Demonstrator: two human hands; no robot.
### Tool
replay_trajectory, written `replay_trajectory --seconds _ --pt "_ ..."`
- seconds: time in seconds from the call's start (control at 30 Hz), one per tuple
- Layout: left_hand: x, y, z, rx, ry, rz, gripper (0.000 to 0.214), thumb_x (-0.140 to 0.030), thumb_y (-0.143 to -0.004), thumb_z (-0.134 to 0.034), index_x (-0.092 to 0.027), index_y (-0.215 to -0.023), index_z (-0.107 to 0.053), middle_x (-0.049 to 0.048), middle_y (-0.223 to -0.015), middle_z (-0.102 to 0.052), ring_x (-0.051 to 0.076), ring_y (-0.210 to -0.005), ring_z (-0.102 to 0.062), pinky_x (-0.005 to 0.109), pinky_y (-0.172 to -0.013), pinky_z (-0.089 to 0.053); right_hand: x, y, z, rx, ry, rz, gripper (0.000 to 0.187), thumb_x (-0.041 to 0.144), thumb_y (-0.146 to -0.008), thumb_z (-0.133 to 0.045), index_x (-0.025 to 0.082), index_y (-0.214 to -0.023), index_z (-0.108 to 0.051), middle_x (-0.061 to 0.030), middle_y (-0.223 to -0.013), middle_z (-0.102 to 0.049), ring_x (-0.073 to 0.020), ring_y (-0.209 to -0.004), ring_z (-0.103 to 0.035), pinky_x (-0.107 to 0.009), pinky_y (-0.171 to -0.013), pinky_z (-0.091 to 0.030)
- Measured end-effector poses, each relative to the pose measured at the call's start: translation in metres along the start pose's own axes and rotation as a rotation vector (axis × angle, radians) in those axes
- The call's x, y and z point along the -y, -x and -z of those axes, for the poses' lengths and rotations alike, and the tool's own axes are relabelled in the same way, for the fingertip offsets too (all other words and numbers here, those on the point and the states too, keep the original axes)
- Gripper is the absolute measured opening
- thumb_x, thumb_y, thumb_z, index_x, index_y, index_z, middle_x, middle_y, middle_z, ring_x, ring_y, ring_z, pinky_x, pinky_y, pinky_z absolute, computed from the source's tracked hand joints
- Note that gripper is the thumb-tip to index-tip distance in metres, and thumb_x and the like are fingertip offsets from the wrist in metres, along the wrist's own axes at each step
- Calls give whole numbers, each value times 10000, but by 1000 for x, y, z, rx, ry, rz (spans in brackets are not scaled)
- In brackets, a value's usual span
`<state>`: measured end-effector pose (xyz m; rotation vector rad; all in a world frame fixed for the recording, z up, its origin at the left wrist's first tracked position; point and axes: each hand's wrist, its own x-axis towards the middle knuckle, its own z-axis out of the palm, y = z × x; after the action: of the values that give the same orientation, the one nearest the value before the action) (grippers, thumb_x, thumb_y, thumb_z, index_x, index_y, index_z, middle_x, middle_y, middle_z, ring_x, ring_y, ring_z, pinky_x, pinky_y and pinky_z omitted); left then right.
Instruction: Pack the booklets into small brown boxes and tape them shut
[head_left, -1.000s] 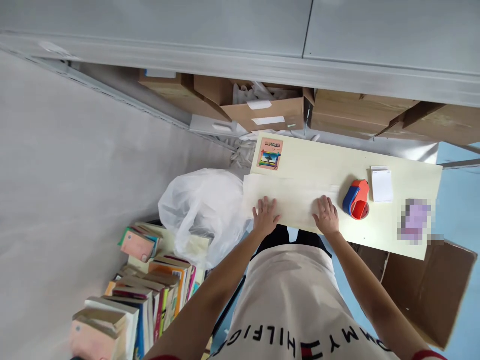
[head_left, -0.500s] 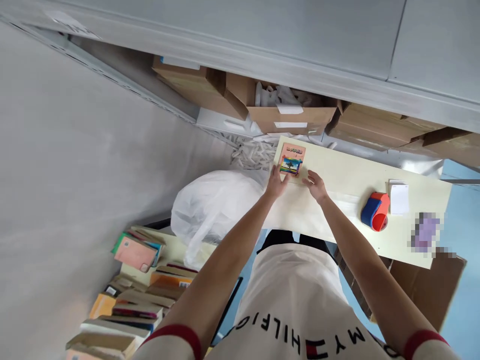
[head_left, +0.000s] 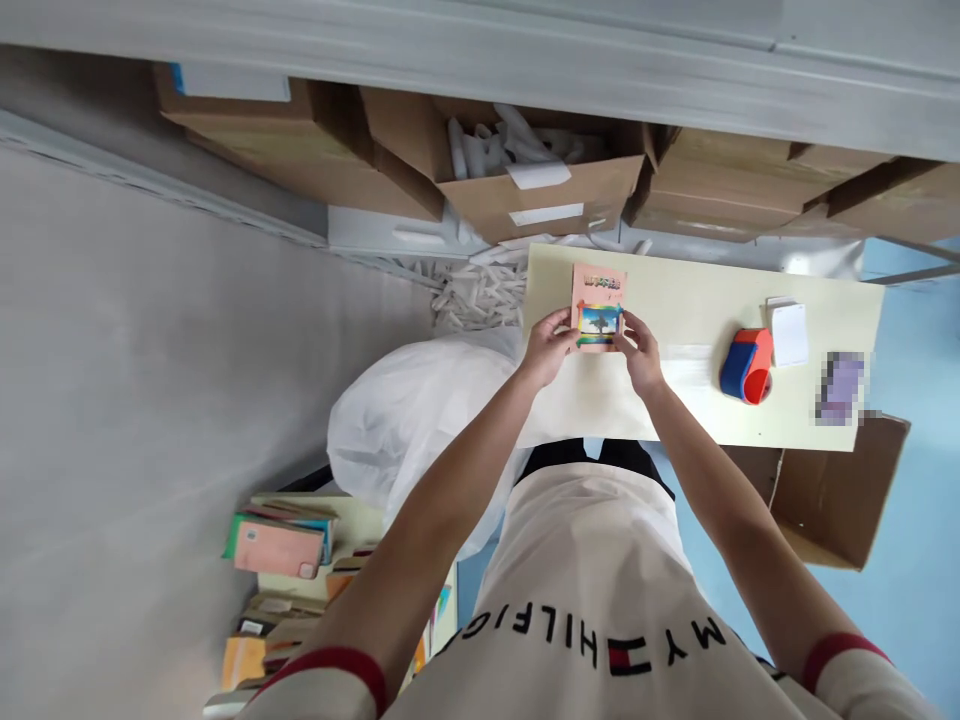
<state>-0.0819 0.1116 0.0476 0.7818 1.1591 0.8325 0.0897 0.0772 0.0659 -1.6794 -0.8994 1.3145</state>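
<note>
A small pink book [head_left: 598, 290] with a tree picture on its cover is held over the cream table [head_left: 675, 300], its cover facing up. My left hand [head_left: 551, 347] grips the book's left edge, fingers and thumb closed on it. On the opposite edge, my right hand [head_left: 639, 352] pinches the lower right side. Farther right on the table sit a red and blue tape dispenser [head_left: 746, 366] and a small stack of white paper slips [head_left: 788, 333].
Left of the table bulges a white plastic bag [head_left: 420, 410]. Books [head_left: 277, 548] are piled on a surface at lower left. Open cardboard boxes [head_left: 540, 200] line the shelf behind. Another cardboard box [head_left: 840, 490] stands below the table's right end. A blurred purple item [head_left: 840, 388] lies on the table.
My right hand has closed on the book's right edge, and my left hand now grips its left edge. The book has turned slightly straighter. The camera view has shifted.
</note>
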Motion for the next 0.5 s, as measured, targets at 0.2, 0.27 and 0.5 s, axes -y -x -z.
replay_trajectory --seconds 0.2,0.27,0.5 --pt "39 53 -61 114 -80 139 425 -206 -742 -644 -176 -1164 -607 70 -1060 -621 128 -762 -622 267 -656 -536 -29 71 66 -195 -90 -50 552 454 -730 -651 219 -1219 -554 -74 -1038 -706 -200 -844 -671 -377 -747 -552" --pt "62 65 -85 81 -203 131 504 -167 -739 -636 -168 -1238 -569 73 -1037 -618 134 -740 -620 299 -672 -548 -47 87 90 -262 -12 -84 565 466 -700 -659 196 -1189 -576 -67 -953 -716 -198 -803 -670 -370 -737 -546" --pt "127 84 -146 115 -547 70 607 -125 -766 -588 -165 -1364 -493 81 -1006 -626 163 -791 -624 345 -782 -556 -100 101 152 -285 363 -120 482 420 -755 -559 172 -1166 -603 -72 -901 -700 -180 -688 -604 -346 -691 -523"
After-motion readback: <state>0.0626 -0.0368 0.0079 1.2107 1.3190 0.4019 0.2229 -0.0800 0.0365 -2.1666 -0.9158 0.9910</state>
